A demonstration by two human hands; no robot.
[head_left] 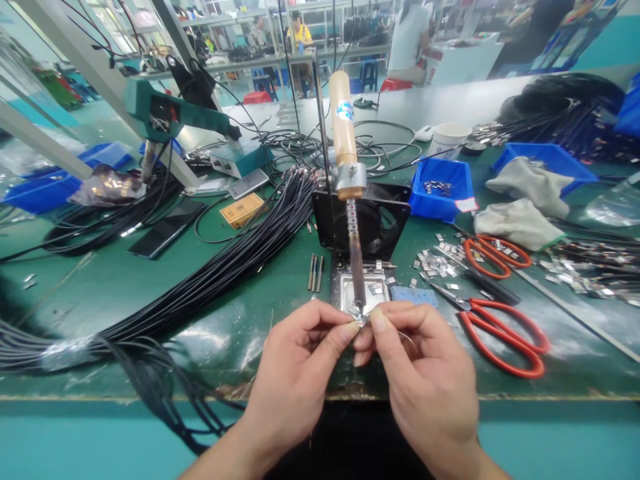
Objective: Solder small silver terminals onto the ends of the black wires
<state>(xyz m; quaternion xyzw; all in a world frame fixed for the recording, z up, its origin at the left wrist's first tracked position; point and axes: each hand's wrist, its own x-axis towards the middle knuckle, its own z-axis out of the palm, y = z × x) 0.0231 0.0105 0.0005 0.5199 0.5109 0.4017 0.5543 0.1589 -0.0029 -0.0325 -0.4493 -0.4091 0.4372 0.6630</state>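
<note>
Both hands meet just below the tip of a soldering iron, which is clamped upright with its wooden handle on top. My left hand is closed, pinching a small silvery metal connector between thumb and fingertips. My right hand is also closed, its thumb and forefinger against the connector's right side. A thin wire curves out from among its fingers. The iron's tip touches or nearly touches the connector; fingertips hide most of the small part. Behind them lies a metal tray beside a blue sponge.
Red-handled scissors and loose metal connectors lie right. A black cable bundle crosses the left side. Behind the iron stands a black fan; a blue bin and gloves are further right. People are in the background.
</note>
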